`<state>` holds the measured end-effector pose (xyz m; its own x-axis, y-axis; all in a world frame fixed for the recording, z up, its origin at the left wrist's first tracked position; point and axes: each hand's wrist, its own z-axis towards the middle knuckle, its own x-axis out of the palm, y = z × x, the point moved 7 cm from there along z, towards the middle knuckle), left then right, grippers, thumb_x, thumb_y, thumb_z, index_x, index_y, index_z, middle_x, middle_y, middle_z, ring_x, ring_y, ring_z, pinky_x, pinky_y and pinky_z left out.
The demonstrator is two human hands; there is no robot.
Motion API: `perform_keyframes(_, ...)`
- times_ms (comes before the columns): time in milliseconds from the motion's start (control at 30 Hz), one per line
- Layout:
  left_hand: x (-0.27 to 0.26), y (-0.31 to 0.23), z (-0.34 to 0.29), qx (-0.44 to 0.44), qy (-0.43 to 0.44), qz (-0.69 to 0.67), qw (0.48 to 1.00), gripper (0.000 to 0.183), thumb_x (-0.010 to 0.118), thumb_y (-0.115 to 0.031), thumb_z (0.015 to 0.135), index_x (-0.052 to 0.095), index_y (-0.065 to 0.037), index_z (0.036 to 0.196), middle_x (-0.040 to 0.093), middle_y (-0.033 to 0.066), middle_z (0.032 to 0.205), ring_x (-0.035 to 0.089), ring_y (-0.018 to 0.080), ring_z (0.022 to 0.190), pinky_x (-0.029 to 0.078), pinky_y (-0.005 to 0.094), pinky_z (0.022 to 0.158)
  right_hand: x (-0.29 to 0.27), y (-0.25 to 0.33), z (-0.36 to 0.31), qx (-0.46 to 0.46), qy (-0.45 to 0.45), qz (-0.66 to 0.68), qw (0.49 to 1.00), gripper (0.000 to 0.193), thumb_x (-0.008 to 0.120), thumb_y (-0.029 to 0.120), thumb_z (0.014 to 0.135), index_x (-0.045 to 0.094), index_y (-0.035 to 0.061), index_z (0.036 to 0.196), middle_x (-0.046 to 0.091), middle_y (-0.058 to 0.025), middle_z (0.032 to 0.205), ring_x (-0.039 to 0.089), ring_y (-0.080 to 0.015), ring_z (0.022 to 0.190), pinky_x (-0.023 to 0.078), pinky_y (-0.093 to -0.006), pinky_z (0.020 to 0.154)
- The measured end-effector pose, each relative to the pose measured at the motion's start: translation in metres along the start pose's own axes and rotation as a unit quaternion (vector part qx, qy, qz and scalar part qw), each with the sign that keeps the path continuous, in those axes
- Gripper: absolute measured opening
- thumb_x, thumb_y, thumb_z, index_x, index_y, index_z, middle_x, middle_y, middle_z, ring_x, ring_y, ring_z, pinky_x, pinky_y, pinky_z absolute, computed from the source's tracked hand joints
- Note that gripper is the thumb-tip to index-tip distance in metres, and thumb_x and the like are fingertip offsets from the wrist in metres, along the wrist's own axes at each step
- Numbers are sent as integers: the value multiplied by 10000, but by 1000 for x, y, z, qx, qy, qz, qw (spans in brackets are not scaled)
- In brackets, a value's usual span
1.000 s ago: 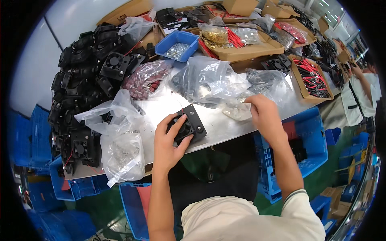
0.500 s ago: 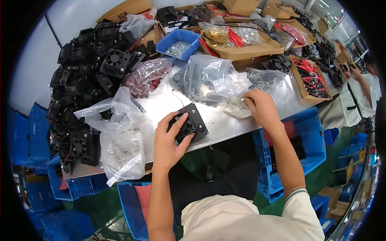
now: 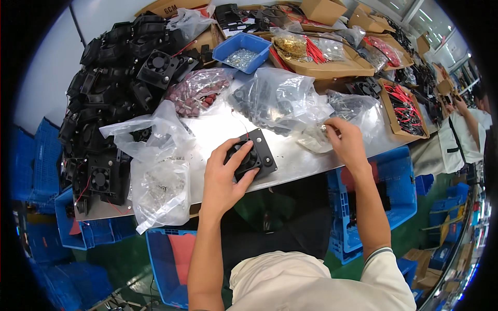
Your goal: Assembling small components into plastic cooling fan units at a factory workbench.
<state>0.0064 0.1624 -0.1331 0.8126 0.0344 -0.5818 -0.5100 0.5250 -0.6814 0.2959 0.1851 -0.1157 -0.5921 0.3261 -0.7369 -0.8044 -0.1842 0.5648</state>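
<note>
My left hand [image 3: 226, 173] is wrapped around the left side of a black cooling fan on a square plate [image 3: 266, 155], which rests at the table's front edge. Silver screw heads show on the plate's right part, and a thin wire runs from its far side. At a small clear plastic bag [image 3: 314, 140] to the right, my right hand [image 3: 346, 141] pinches a small shiny metal piece [image 3: 323, 127] between thumb and fingertips; its exact kind is too small to make out. Behind lies a big clear bag of dark parts [image 3: 277, 98].
Black fan units [image 3: 104, 103] are heaped at the left, beside a clear bag of small parts [image 3: 162, 189]. A bag of dark red pieces [image 3: 199, 93], a blue bin of screws [image 3: 242, 54] and a box of red and black wires [image 3: 404, 111] stand farther back. Blue crates [image 3: 404, 192] sit below.
The whole view has shifted slightly, so the table's things appear a little to the right. My left hand stays on the fan, and my right hand keeps its pinch by the small bag.
</note>
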Motion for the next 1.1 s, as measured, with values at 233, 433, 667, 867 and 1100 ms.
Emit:
perform_keyframes(233,-1,-2,1,-1,4,8,1000,542,757,-105,709,612,-101,1232,531,138,1257,523,327,1124,436,393,948,26,58,-14,121,110,300,940,133,636,33,849,668,-9,970,660,-49,836,609,-109,706,477,-234,639)
perform_keyframes(433,-1,-4,3,-6,3,14,1000,544,758,-111,712,612,-115,1236,531,137,1262,517,334,1134,439,407,949,86,85,-23,150,248,331,898,130,654,79,851,661,-23,932,637,-4,814,564,-54,741,442,-208,665)
perform_keyframes(667,-9,3,-4,6,-11,11,1000,531,754,-159,720,611,-127,1231,534,135,1250,516,336,1137,432,426,939,81,98,-17,110,236,261,930,140,618,60,874,637,-20,987,639,-28,850,580,-78,768,460,-234,681)
perform_keyframes(867,3,14,-4,14,-9,-66,998,538,747,-184,723,601,-136,1239,526,136,1252,509,335,1139,412,426,957,79,206,-4,-120,235,242,934,216,594,-8,812,645,15,1021,660,-86,903,625,-177,803,501,-304,707)
perform_keyframes(1100,-3,1,-3,10,-9,22,1000,555,764,-160,708,610,-145,1241,520,115,1266,517,324,1116,426,419,938,216,318,-57,-380,352,-33,855,191,669,13,643,702,17,830,648,-200,953,656,-338,895,556,-424,663)
